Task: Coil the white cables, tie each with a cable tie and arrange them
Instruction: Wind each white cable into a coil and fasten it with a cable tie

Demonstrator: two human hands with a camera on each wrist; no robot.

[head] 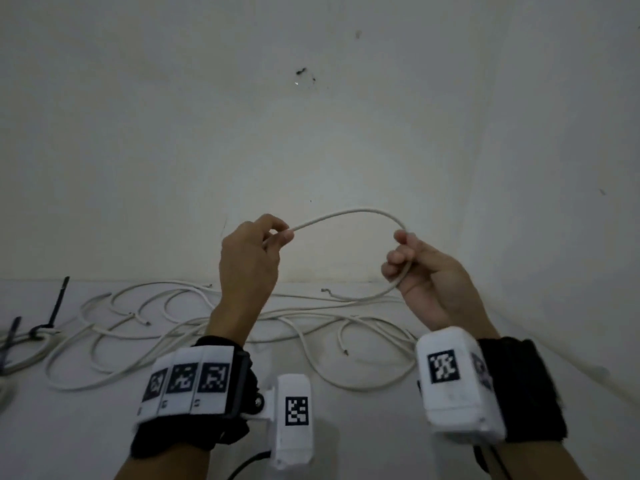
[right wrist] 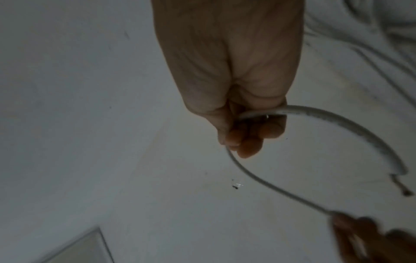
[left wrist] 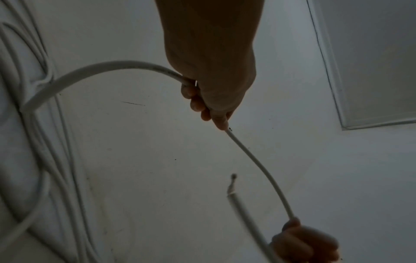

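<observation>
While raised in front of the wall [head: 311, 133], holds one white cable [head: 353, 212] between both hands, clear of the work surface [head: 363, 427].

Left hand [head: 249, 258]: pinches the cable between thumb and forefinger tip. Remaining fingers curled in and pressed together. In the left wrist view, passes the cable through the closed fist and out past the fingertips [left wrist: 198, 105].

Right hand [head: 426, 271]: grips the cable with fingers curled round it and pressed side by side, thumb laid against the forefinger at the top.

Between the two sets of fingertips: arches upward in a single smooth bow, highest just above the right fingers.

Below the right fingers: drops out of the palm, then curves back beneath both hands to a stripped end [right wrist: 403, 191] with bare dark conductor showing.

Beneath and behind both sets of fingers: loose cables [head: 207, 327], white, spread in overlapping loops on the surface and not touched by either hand.

Well to the left of the left fingers: tied coil [head: 20, 344], bound with a black cable tie [head: 57, 303] whose tail stands up. Partly cut off at the frame edge.
</observation>
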